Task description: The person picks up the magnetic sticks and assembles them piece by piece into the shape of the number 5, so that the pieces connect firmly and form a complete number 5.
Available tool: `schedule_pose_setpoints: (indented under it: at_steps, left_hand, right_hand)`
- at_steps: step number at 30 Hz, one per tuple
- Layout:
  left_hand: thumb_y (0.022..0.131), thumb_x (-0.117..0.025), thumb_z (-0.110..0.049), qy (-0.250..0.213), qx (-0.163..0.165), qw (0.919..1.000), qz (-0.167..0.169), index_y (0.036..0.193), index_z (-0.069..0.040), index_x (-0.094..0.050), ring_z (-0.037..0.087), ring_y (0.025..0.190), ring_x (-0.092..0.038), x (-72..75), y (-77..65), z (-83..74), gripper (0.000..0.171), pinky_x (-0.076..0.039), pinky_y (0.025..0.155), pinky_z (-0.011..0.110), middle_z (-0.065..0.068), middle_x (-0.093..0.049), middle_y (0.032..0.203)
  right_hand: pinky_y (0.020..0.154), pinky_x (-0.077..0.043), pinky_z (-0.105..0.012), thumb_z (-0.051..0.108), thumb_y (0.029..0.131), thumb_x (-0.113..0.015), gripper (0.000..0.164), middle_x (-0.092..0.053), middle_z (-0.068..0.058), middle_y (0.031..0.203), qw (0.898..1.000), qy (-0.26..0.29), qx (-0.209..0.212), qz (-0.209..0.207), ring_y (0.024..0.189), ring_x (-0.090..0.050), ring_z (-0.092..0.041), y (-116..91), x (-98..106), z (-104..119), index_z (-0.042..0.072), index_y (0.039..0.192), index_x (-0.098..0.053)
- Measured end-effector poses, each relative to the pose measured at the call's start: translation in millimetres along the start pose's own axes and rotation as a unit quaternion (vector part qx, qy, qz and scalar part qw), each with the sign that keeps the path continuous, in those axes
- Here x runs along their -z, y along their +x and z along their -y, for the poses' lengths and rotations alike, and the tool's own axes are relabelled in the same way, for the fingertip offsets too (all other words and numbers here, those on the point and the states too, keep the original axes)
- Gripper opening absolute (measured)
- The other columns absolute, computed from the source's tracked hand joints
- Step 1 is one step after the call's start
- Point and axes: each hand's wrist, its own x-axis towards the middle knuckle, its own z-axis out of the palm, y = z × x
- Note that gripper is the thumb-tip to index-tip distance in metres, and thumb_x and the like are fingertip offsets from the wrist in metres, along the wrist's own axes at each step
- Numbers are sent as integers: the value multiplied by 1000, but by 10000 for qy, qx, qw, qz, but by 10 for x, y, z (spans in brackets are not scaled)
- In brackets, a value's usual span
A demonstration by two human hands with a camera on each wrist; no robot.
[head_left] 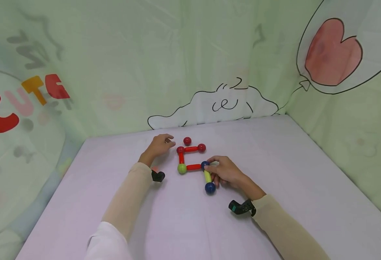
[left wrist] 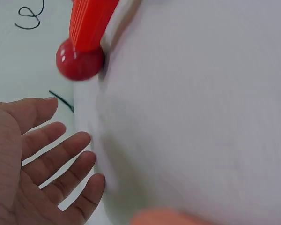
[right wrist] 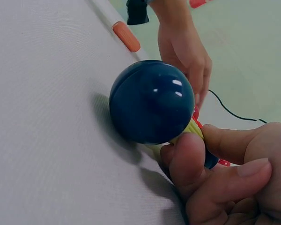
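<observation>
Red sticks [head_left: 193, 167] and balls form a three-sided figure on the table, with a yellow-green ball [head_left: 182, 168] at its near left corner. At its near right corner, my right hand [head_left: 227, 171] pinches a blue ball [head_left: 204, 165] between thumb and fingers. From that ball a yellow stick [head_left: 208, 176] runs toward me to a second blue ball [right wrist: 150, 101]. My left hand [head_left: 159, 145] holds nothing, its fingers spread in the left wrist view, beside the red corner ball [head_left: 180, 150]. Another red ball [head_left: 202, 147] ends the far red stick [head_left: 191, 148].
A loose red ball [head_left: 187, 141] lies just behind the figure. An orange stick [right wrist: 126, 36] lies on the table near my left wrist, partly hidden in the head view. Printed cloth walls [head_left: 128, 72] stand behind and beside the pale table [head_left: 177, 224].
</observation>
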Motion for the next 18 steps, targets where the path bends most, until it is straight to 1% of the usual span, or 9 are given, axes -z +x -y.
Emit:
schedule_pose_setpoints:
  at_steps: [4, 9, 15, 18]
  left_hand:
    - [99, -62, -27, 40, 7, 10000, 76, 132, -8, -65, 29, 111, -61, 128, -146, 136, 38, -51, 96, 43, 12, -68, 121]
    - [97, -64, -27, 143, 8, 9997, 200, 126, -9, -68, 27, 102, -59, 236, -332, 258, 34, -50, 89, 42, 12, -66, 113]
    - [95, -68, -30, 270, -34, 9988, 412, 120, -11, -69, 22, 89, -57, 249, -528, 399, 32, -47, 78, 35, 7, -64, 100]
    - [94, -69, -31, 280, -118, 9985, 458, 116, -12, -69, 21, 86, -57, 239, -630, 423, 30, -47, 74, 34, 5, -64, 95]
  right_hand:
    - [41, -34, -21, 22, 99, -66, 42, -65, -10, 69, 10000, 4, -22, -7, 45, -56, -15, 0, 13, 9, 4, 134, -55]
    - [41, -34, -21, 22, 99, -67, 42, -65, -11, 70, 10000, -3, -17, -50, 46, -56, -16, -11, 32, 19, 4, 134, -55]
    - [41, -33, -20, 22, 99, -66, 41, -65, -10, 70, 10000, 46, 18, 43, 46, -56, -15, -3, 27, 6, 3, 134, -54]
    - [41, -33, -20, 22, 99, -66, 40, -64, -10, 69, 9999, 71, 73, 65, 45, -55, -14, 2, 14, -7, 2, 133, -55]
